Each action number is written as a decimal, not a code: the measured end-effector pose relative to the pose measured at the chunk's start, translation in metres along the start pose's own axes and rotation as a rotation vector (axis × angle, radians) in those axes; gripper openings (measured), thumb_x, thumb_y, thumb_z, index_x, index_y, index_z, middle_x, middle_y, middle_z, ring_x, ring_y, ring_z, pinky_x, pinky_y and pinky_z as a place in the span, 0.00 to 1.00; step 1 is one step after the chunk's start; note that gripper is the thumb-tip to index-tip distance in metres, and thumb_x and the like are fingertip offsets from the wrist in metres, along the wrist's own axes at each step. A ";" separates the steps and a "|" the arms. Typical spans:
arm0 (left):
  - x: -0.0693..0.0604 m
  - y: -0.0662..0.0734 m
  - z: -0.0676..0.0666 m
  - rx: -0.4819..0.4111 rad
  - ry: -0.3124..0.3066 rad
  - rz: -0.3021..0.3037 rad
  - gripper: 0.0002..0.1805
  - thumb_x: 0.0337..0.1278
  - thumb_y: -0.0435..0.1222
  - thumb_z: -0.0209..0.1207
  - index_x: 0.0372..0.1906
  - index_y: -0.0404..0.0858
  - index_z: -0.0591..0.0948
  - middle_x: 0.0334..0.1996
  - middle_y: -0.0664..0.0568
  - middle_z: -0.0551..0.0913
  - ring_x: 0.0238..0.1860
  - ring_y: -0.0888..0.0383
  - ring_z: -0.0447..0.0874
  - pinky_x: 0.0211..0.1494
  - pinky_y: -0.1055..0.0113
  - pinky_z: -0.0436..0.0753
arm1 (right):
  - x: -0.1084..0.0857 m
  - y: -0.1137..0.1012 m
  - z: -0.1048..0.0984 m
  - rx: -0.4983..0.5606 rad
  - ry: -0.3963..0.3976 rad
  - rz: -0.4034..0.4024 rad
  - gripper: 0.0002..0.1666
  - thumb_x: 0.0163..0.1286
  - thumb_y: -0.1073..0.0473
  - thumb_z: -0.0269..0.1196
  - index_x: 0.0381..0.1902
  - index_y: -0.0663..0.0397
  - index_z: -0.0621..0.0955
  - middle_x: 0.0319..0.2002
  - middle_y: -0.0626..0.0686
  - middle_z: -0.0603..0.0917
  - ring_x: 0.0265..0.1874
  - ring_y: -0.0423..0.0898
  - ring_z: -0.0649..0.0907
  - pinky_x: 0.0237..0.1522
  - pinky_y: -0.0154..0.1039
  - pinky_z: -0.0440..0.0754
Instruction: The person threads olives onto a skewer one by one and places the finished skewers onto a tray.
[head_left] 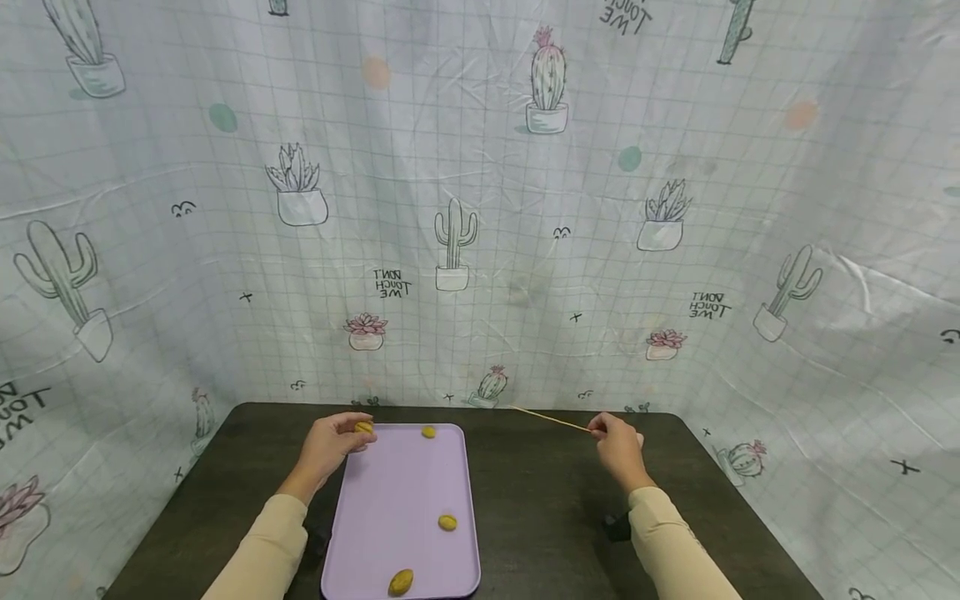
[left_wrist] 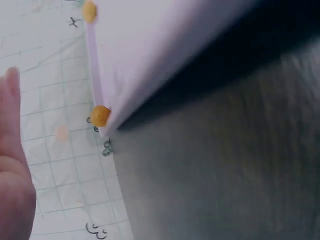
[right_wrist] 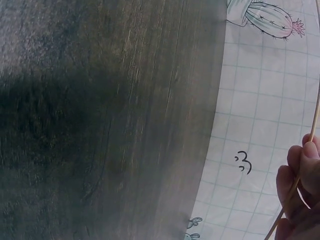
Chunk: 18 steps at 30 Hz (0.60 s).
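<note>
My right hand [head_left: 618,442] pinches a thin wooden skewer [head_left: 551,417] between thumb and fingers; its far end points left, and part of its length runs through the hand in the right wrist view [right_wrist: 314,122]. My left hand [head_left: 333,442] is at the far left corner of a lilac tray [head_left: 401,492]. A small yellow oval piece [head_left: 363,427] lies at that corner, seen between thumb and fingers in the head view. In the left wrist view the same yellow piece [left_wrist: 100,116] appears apart from the extended thumb [left_wrist: 11,115].
On the tray lie other yellow oval pieces: one at the far edge [head_left: 428,432], one at the right [head_left: 447,522], one near the front [head_left: 401,582]. The dark wooden table [head_left: 540,500] holds the tray. A cactus-print curtain [head_left: 510,208] encloses the back and sides.
</note>
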<state>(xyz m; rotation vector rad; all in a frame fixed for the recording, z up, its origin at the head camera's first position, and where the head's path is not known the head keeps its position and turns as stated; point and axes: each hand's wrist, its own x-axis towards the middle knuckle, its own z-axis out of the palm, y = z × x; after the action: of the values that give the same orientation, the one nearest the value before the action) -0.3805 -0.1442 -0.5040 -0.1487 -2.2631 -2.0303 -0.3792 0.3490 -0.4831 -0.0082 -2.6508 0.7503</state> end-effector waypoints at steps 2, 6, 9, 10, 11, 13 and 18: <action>-0.002 0.001 -0.001 -0.023 -0.042 -0.009 0.18 0.61 0.23 0.64 0.56 0.26 0.82 0.51 0.35 0.85 0.45 0.49 0.90 0.47 0.62 0.87 | 0.000 0.000 0.002 0.005 -0.005 0.004 0.10 0.64 0.78 0.59 0.36 0.62 0.83 0.36 0.60 0.88 0.38 0.61 0.83 0.47 0.61 0.63; -0.003 0.003 -0.002 -0.013 -0.017 -0.009 0.16 0.60 0.24 0.66 0.53 0.24 0.83 0.43 0.38 0.87 0.38 0.50 0.91 0.40 0.64 0.88 | 0.001 0.001 0.004 0.022 -0.016 0.005 0.10 0.64 0.78 0.59 0.37 0.62 0.83 0.37 0.61 0.87 0.38 0.61 0.83 0.48 0.63 0.64; -0.003 0.005 -0.002 -0.013 0.038 -0.005 0.13 0.58 0.25 0.68 0.47 0.23 0.84 0.34 0.41 0.88 0.30 0.52 0.89 0.32 0.67 0.87 | 0.001 0.001 0.005 0.036 -0.013 -0.010 0.10 0.65 0.78 0.59 0.37 0.63 0.83 0.36 0.61 0.87 0.39 0.60 0.83 0.49 0.62 0.71; -0.003 0.006 -0.002 -0.018 0.043 0.000 0.13 0.58 0.25 0.68 0.47 0.23 0.84 0.33 0.41 0.88 0.29 0.51 0.89 0.31 0.67 0.86 | 0.001 0.001 0.005 0.040 -0.010 -0.013 0.10 0.65 0.78 0.59 0.37 0.63 0.83 0.36 0.60 0.87 0.39 0.59 0.84 0.47 0.60 0.74; -0.003 0.006 -0.002 -0.026 0.045 0.003 0.13 0.59 0.25 0.68 0.48 0.22 0.84 0.33 0.41 0.88 0.29 0.51 0.89 0.31 0.67 0.86 | 0.001 0.001 0.005 0.044 -0.009 -0.016 0.09 0.66 0.78 0.59 0.37 0.64 0.83 0.36 0.61 0.87 0.39 0.59 0.84 0.45 0.59 0.77; -0.003 0.004 -0.003 -0.042 0.034 0.009 0.14 0.62 0.25 0.65 0.51 0.22 0.83 0.35 0.40 0.88 0.31 0.50 0.90 0.33 0.66 0.87 | 0.001 0.001 0.005 0.051 -0.013 -0.015 0.10 0.67 0.79 0.58 0.39 0.66 0.83 0.37 0.61 0.87 0.39 0.58 0.85 0.40 0.56 0.81; 0.000 0.000 -0.004 -0.058 -0.016 -0.013 0.17 0.68 0.25 0.59 0.60 0.25 0.80 0.46 0.35 0.87 0.41 0.51 0.91 0.43 0.65 0.87 | 0.001 0.000 0.005 0.065 -0.031 0.003 0.11 0.67 0.80 0.56 0.40 0.66 0.82 0.39 0.63 0.86 0.41 0.59 0.85 0.39 0.55 0.82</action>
<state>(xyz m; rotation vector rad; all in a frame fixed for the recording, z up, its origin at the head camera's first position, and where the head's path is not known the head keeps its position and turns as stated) -0.3802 -0.1483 -0.5032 -0.1561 -2.2212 -2.1099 -0.3815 0.3471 -0.4869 0.0172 -2.6544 0.8435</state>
